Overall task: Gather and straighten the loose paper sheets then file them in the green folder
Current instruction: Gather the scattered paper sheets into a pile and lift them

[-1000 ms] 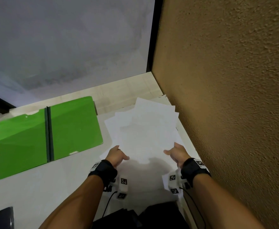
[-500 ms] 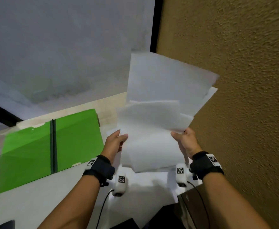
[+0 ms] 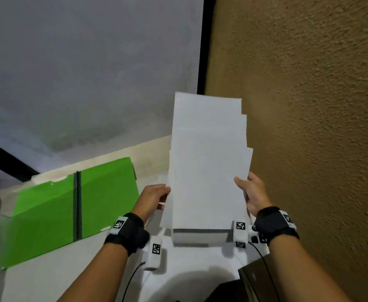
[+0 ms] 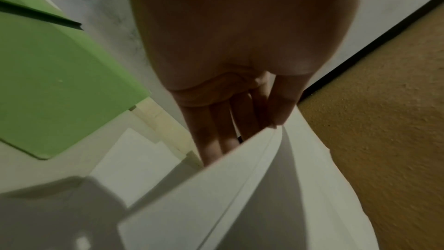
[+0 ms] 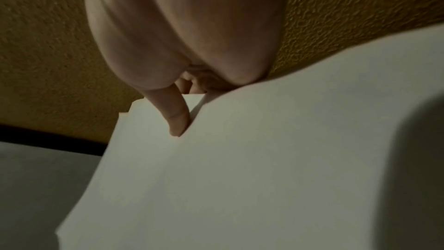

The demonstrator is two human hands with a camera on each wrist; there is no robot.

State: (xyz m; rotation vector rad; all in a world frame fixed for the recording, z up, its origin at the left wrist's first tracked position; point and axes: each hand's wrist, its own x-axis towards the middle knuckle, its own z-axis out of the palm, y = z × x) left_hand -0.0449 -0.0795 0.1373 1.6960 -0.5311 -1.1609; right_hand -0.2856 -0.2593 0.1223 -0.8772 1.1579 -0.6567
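Several white paper sheets (image 3: 207, 171) stand upright as one stack, their lower edge just above the white table (image 3: 48, 280), their top edges stepped. My left hand (image 3: 154, 199) holds the stack's left edge, thumb in front. In the left wrist view its fingers (image 4: 211, 136) run straight behind the paper sheets (image 4: 240, 206). My right hand (image 3: 250, 192) pinches the right edge, thumb on the front; one finger (image 5: 177, 115) lies against the paper sheets (image 5: 240, 178). The green folder (image 3: 48, 214) lies open on the table to the left, also seen as the green folder (image 4: 48, 83).
A rough brown wall (image 3: 309, 127) rises close on the right of the stack. A grey panel with a black frame (image 3: 202, 62) stands behind the table. A dark object (image 3: 257, 277) sits at the table's near right corner. One white sheet (image 4: 134, 159) lies flat below my left hand.
Both hands lifted the spread sheets off the table, then turned them upright and drew them into a narrower, straighter stack, now lower and nearer the tabletop.
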